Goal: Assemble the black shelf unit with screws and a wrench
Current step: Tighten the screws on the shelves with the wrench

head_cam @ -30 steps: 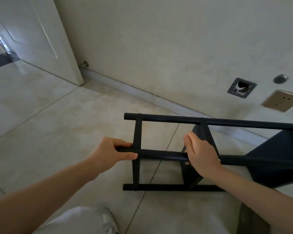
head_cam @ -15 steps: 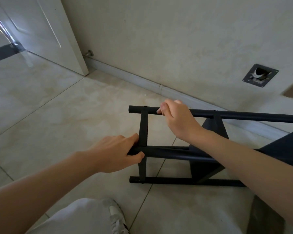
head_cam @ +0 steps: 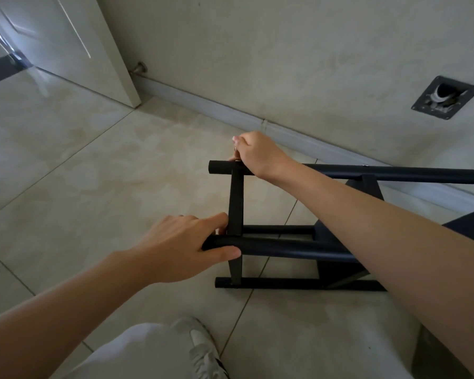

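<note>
Black shelf unit (head_cam: 285, 246) of round matte tubes lies on glossy tiled floor (head_cam: 121, 173); left hand (head_cam: 186, 247) grips the near tube; right hand (head_cam: 253, 154) pinches something small at the far tube.

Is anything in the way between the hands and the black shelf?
Nothing visible. The left hand already grips the near tube of the black shelf, and the right hand rests on the far tube at its joint with the crossbar.

Both hands (head_cam: 181, 247) on black shelf unit (head_cam: 285, 246)
</note>
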